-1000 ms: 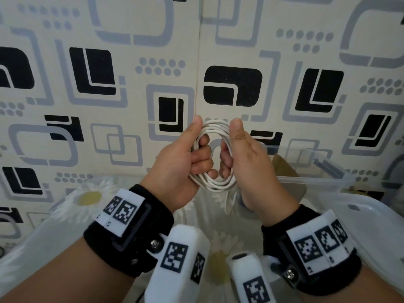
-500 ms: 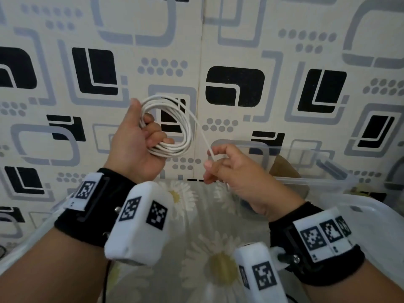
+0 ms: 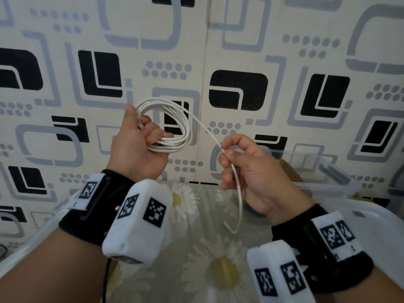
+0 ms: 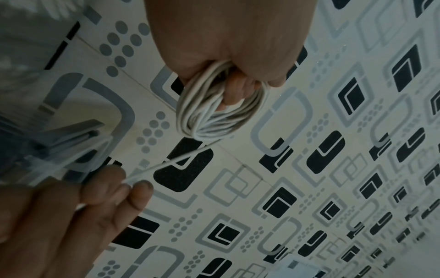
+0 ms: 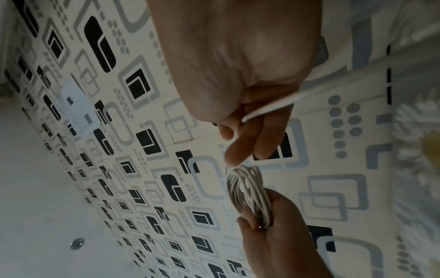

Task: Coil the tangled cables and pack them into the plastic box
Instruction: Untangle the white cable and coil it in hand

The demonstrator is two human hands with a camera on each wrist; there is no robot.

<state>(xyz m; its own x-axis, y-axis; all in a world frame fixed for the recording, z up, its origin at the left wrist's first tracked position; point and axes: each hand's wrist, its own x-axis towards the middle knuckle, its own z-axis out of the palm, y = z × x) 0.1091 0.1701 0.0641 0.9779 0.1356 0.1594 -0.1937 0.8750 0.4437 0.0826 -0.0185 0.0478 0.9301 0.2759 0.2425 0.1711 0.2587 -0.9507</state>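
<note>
Patterned wallpaper [image 3: 238, 92] behind, daisy-print desk [image 3: 218, 265] below, partly hidden by both wrists. Clear plastic box [image 3: 323, 171] at right, half cut off behind the right hand [image 3: 251, 171], contents hard to make out beyond something brownish. White cable [image 3: 166, 125] coiled in loops and gripped by curled fingers [image 3: 153, 132] of the left hand [image 3: 135, 149], held up over the desk; one loose strand running to the right hand, pinched between thumb and forefinger, its tail dangling below.
</note>
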